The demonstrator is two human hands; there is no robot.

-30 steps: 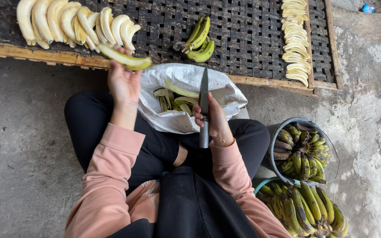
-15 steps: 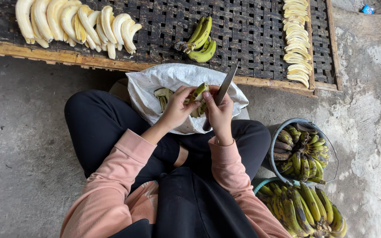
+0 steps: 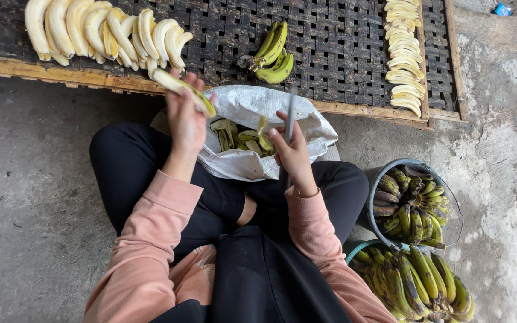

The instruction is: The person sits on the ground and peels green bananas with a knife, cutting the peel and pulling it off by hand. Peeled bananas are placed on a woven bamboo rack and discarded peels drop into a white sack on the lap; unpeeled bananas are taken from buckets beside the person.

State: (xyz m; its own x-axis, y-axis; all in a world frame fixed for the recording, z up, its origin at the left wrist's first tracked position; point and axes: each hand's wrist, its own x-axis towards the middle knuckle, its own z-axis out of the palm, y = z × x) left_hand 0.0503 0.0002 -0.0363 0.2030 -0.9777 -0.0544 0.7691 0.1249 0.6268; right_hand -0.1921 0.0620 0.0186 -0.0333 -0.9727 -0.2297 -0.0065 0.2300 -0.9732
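While left hand (image 3: pixel 185 119) grips a peeled banana (image 3: pixel 182 90) and right hand (image 3: pixel 293 152) a knife (image 3: pixel 290 119), peel sack (image 3: pixel 252 143) sits between knees, two buckets (image 3: pixel 373 203) right.

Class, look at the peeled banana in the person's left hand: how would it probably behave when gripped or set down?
The peeled banana looks bare and moist, so probably slippery in the left hand. Its soft flesh likely bruises or snaps if squeezed. Being curved, it should rest without rolling on the woven rack.

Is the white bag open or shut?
Open: the white bag gapes wide, showing green peels inside.
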